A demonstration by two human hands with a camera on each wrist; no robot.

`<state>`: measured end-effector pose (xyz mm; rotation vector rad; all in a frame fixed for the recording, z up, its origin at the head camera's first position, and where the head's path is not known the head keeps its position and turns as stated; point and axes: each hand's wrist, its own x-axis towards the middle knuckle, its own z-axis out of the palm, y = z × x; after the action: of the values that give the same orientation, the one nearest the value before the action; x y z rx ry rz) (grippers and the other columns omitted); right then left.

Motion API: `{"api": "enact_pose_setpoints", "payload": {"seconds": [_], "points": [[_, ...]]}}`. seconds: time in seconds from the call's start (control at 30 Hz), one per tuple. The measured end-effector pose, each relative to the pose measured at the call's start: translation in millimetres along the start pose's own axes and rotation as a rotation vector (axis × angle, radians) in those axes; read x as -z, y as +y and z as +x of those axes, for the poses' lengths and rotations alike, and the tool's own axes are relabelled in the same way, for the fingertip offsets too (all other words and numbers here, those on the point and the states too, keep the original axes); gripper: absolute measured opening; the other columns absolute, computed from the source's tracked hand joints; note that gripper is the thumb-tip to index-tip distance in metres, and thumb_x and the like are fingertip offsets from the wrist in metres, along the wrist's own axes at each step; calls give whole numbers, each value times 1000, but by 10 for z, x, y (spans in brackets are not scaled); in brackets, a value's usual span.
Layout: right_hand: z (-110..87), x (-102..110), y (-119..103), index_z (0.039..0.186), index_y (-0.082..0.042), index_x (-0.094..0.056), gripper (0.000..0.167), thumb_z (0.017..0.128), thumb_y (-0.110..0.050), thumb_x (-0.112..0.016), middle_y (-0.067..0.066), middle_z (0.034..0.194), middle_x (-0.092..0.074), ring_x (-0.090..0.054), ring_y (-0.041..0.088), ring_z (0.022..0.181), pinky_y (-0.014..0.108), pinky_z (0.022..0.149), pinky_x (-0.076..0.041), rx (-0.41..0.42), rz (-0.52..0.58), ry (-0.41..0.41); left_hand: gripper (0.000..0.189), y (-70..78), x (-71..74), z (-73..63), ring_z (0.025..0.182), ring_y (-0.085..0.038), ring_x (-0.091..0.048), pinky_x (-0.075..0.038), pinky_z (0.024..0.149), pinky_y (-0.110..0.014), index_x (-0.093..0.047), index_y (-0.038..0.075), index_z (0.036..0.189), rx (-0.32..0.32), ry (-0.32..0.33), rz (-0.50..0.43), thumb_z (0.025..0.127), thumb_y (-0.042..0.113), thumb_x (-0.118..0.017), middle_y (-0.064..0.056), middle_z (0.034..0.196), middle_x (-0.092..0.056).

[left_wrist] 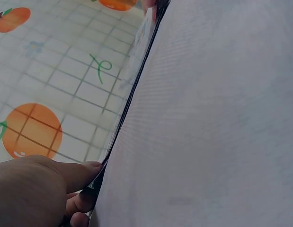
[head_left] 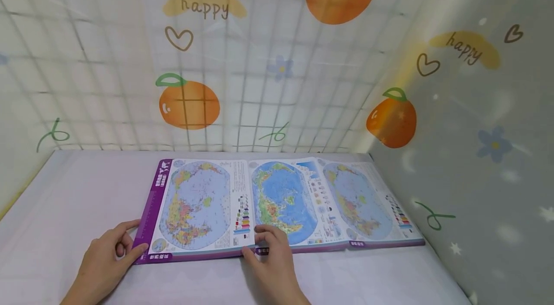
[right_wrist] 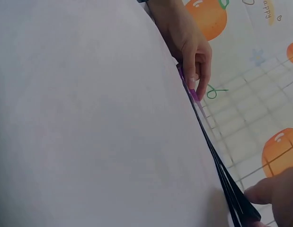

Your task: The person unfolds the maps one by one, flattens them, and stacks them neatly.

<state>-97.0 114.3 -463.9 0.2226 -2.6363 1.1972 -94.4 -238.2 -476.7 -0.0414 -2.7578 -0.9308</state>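
Note:
A fold-out world map [head_left: 196, 213] with a purple left border lies across the table, showing three side-by-side panels with map pictures. My left hand [head_left: 101, 259] holds its near left corner, thumb on top and fingers by the edge. Along the near edge, at the fold between the left and middle panels, my right hand [head_left: 274, 259] pinches the map between thumb and fingers. The left wrist view shows the left thumb [left_wrist: 80, 174] against the map's thin dark edge. Several layers fan slightly apart by the right thumb [right_wrist: 262, 191] in the right wrist view.
A whitish cloth covers the table [head_left: 78, 189]. Behind it hangs a pale curtain [head_left: 117, 103] printed with oranges, hearts and "happy", a wire grid showing through. A similar curtain [head_left: 459, 103] stands close at the right, near the map's right end.

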Motion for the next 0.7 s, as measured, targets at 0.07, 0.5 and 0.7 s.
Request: {"api": "enact_pose_setpoints", "payload": {"seconds": [0.07,0.5,0.7], "points": [[6,-1,6,88,-14,-67,21,90,-25,-85,2,132,-66,-56,29,128,42,98,-52,-17,12,-21,56,-5,0,3,71,-3,-42,-33,64,-23,-64,4,137,-2,0,-4,92,28,-84,7,76,-50],[17,4,5,82,-18,-61,25,92,-25,-82,-1,132,-68,-56,26,129,40,96,-49,-50,49,-13,52,-20,-21,-7,68,-2,-41,-32,63,-23,-66,5,134,-45,44,-31,89,20,-87,10,74,-50],[7,17,-12,82,-21,-59,25,91,-22,-82,-4,133,-70,-59,25,129,44,100,-47,-47,59,8,51,-24,-30,-10,68,-1,-41,-31,63,-23,-67,5,133,-87,71,-59,87,15,-87,13,73,-50]]}}
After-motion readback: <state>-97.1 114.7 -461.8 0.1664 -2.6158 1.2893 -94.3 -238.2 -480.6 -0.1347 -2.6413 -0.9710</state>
